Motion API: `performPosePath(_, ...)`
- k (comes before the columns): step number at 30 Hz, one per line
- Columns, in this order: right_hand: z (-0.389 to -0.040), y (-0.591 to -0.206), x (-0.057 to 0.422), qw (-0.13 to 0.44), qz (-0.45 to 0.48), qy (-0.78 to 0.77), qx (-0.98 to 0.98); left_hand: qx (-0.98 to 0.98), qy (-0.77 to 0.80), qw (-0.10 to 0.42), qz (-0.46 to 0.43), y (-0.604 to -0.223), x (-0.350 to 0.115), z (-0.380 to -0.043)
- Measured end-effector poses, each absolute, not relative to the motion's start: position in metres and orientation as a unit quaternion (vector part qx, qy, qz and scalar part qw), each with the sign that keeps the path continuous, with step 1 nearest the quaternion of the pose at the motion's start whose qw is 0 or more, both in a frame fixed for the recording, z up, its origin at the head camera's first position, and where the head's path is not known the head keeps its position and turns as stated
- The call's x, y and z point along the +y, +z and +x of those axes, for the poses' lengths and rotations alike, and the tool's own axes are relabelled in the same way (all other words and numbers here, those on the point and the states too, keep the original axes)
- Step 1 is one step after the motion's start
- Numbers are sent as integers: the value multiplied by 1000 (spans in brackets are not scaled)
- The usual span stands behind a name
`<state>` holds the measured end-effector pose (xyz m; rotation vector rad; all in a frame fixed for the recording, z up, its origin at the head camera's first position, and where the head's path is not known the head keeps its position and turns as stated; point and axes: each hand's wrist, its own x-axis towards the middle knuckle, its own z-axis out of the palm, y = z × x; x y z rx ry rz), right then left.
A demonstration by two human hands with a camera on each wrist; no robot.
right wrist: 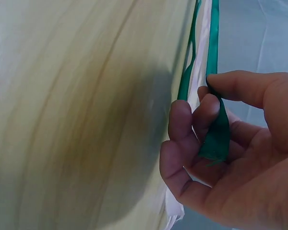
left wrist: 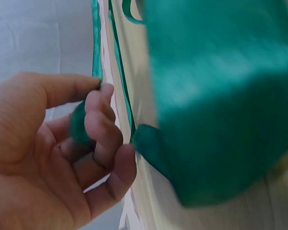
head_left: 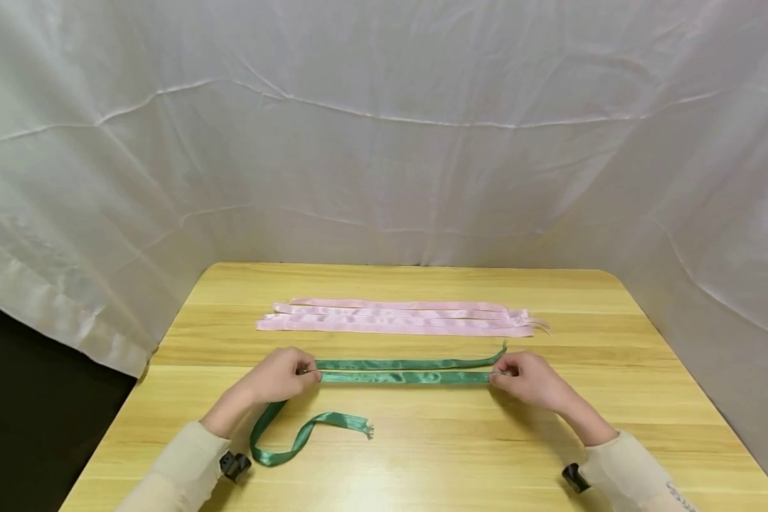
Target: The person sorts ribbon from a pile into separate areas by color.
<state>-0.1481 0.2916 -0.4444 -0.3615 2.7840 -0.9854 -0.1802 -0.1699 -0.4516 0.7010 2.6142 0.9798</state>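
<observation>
My left hand [head_left: 284, 377] and right hand [head_left: 531, 380] each pinch a shiny green ribbon [head_left: 406, 377] between thumb and finger, stretching it straight across. In the right wrist view, a short frayed ribbon end [right wrist: 216, 141] hangs below the pinch of the right hand [right wrist: 230, 139]. A bit of green ribbon [left wrist: 79, 125] shows behind the fingers of the left hand [left wrist: 67, 139]. Just behind the stretched strip lies another green strip [head_left: 397, 365], its frayed tip turned up near the right hand. From under the left hand a loose green length [head_left: 301, 437] curls toward me.
Several pink ribbons [head_left: 397, 327] lie side by side on the wooden table [head_left: 422, 281], behind the green ones. A white cloth [head_left: 384, 178] hangs around the back and sides. Dark wrist cameras [head_left: 235, 466] sit at both cuffs.
</observation>
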Motion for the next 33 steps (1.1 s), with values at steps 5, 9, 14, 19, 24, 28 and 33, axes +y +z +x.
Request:
performPosePath(5, -152, -450, 296, 72, -101, -305, 944, 922, 313, 115, 197, -450, -174, -179)
performPosePath(9, -155, -454, 300, 68, -86, -291, 950, 929, 306, 130, 160, -450, -176, -177)
performPosePath(14, -158, -456, 304, 70, -75, -290, 951, 941, 283, 124, 140, -450, -178, -176)
performPosePath(19, -160, -458, 303, 65, -71, -279, 956, 954, 252, 108, 122, -453, -177, -178)
performPosePath(24, -161, -458, 301, 63, -64, -260, 961, 960, 238, 99, 106, -457, -179, -179)
performPosePath(28, -162, -457, 300, 63, -57, -257, 963, 960, 242, 103, 94, -458, -181, -179)
performPosePath(33, -162, -457, 299, 63, -57, -264, 961, 961, 242, 102, 89, -459, -183, -179)
